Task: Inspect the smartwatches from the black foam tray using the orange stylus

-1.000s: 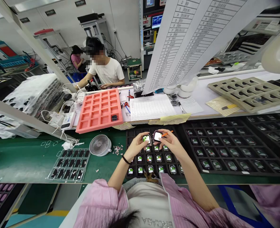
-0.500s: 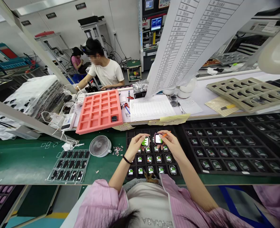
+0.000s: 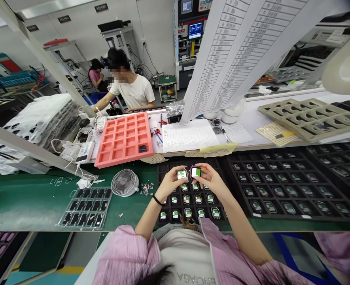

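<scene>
My left hand is closed on a smartwatch case with a light rim and a lit green-and-white screen. In my right hand is a second smartwatch case, dark-rimmed, its screen lit white and green. Something orange shows by the right fingers; its kind is hidden. Both watches are held side by side, a small gap apart, above a black foam tray. Rows of lit watch cases lie in its pockets, and my hands cover part of the far rows.
Right of my arms lie more black trays of watches. On the left are a small fan, tiny scraps and a clear tray of black parts. A red foam tray sits on the shelf; a co-worker is beyond.
The right-hand watch has shifted slightly left and up, and its screen now shows white and green blocks. The left-hand watch has tilted, with my left thumb now at its lower edge.
</scene>
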A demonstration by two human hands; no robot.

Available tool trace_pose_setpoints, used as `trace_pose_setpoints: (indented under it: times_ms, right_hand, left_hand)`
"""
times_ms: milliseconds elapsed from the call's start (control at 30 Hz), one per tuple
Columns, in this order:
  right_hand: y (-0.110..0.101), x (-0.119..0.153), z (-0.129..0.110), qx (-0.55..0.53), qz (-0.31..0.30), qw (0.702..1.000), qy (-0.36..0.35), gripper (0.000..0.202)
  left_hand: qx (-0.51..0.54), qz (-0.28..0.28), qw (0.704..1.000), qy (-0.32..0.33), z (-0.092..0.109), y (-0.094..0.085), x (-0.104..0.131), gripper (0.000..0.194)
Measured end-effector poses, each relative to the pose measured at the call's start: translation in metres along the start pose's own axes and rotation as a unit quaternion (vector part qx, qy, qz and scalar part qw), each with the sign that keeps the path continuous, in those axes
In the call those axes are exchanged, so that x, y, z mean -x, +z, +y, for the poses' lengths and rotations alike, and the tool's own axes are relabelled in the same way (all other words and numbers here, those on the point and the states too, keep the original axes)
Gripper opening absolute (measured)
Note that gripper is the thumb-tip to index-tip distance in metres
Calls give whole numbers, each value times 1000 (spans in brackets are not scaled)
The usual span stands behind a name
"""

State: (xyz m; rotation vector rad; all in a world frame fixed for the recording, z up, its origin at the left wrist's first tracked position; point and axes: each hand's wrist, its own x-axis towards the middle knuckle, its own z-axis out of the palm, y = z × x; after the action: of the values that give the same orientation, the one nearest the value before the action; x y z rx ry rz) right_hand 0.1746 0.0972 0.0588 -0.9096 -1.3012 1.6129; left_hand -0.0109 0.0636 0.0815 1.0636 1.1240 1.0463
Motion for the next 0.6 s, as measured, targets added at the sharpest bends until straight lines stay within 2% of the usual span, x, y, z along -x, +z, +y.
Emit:
trace_pose_setpoints:
  times_ms: [100,233,400,600]
  right_hand:
    - [2,1,-4,0,10,1000,7,46]
    - [8,3,-13,-8,51,999,17,35]
    - [14,1,-15,-12,81,996,31,32]
    - [14,-2,-6,-17,67,997,25,37]
  left_hand:
    - [-13,7,1000,-5,1,1,1,55]
    - [-33,34,999,-7,1,3,0,42]
    - [-11,66,997,-29,0,4,-2,38]
    - [44,49,997,-44,-3,-2,-2,38]
